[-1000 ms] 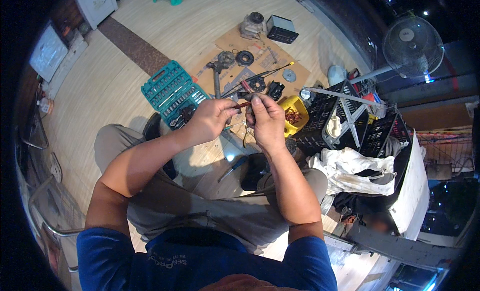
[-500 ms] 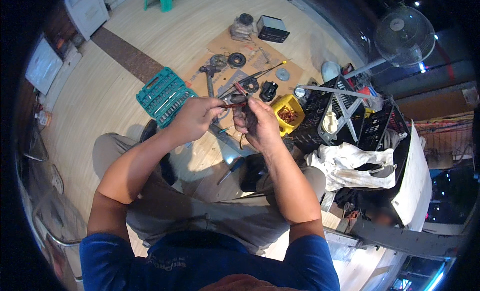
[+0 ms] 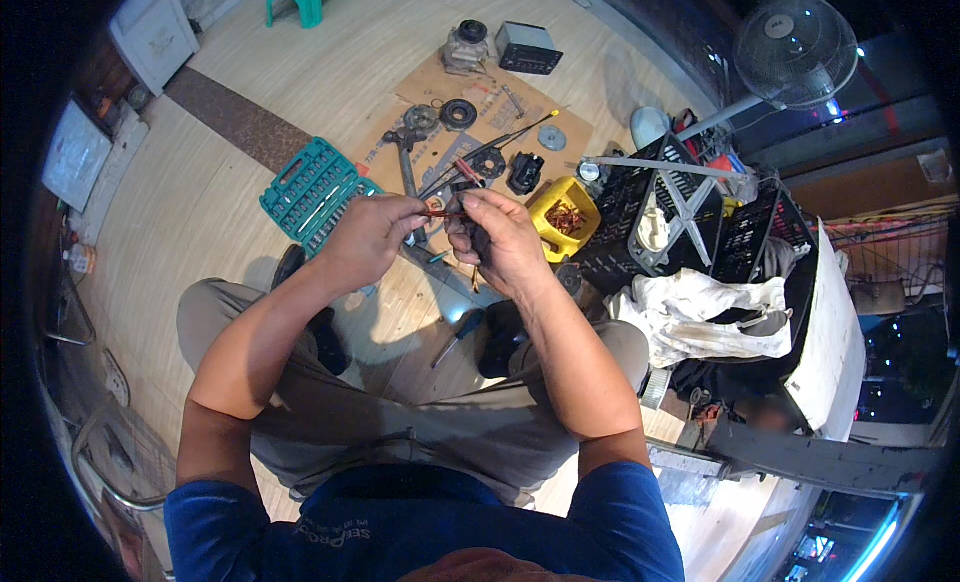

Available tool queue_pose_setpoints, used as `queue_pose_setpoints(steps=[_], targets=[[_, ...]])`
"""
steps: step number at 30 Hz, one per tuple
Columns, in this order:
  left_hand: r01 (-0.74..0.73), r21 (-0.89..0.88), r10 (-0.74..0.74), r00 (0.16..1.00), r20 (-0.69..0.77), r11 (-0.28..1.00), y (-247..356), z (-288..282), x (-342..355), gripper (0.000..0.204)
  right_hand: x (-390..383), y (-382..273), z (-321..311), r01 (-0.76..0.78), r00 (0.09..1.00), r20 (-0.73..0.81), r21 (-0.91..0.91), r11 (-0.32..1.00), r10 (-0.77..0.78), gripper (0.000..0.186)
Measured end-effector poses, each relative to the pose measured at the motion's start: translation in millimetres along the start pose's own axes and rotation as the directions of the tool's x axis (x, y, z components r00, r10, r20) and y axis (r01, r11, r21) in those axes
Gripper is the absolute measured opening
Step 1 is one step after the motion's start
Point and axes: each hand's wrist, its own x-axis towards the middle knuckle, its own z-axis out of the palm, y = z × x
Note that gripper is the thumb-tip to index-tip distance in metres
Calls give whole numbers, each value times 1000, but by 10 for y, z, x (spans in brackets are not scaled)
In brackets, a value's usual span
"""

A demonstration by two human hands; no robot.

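Observation:
My left hand [image 3: 368, 240] pinches the end of a thin copper-coloured wire [image 3: 438, 214] between thumb and fingertips. The wire runs across to my right hand [image 3: 510, 240], whose thumb and fingers are closed round a small dark part [image 3: 474, 240]; its exact kind is hidden by the fingers. Both hands are held up above the floor between my knees. Just beyond the right hand stands a yellow container [image 3: 587, 244] holding copper-coloured scraps [image 3: 565, 218]. A red-handled tool [image 3: 468, 172] shows behind the fingertips.
On flattened cardboard [image 3: 420, 92] lie a hammer [image 3: 406, 172], a black ring [image 3: 459, 114] and a black housing [image 3: 526, 172]. A green socket set [image 3: 315, 194] lies open at left. A screwdriver [image 3: 460, 334] lies near my foot. Black crates [image 3: 600, 227] and a fan [image 3: 797, 50] stand at right.
Both hands have shifted slightly left, and the wire between them shows more plainly. The grey metal tool seen at the right fingers before is now out of sight. The whole view has tilted a little.

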Motion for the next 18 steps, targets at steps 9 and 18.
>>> queue_pose_setpoints(steps=[9, 18], targets=[[-58, -30, 62, 986, 152, 998, 51, -73, -25, 22, 1, 86, 1, -50, 999, 9, -18, 999, 50, 14], [-25, 30, 22, 995, 97, 999, 91, -27, -34, 17, 19, 71, -7, -95, 994, 51, 28, 995, 94, 18]])
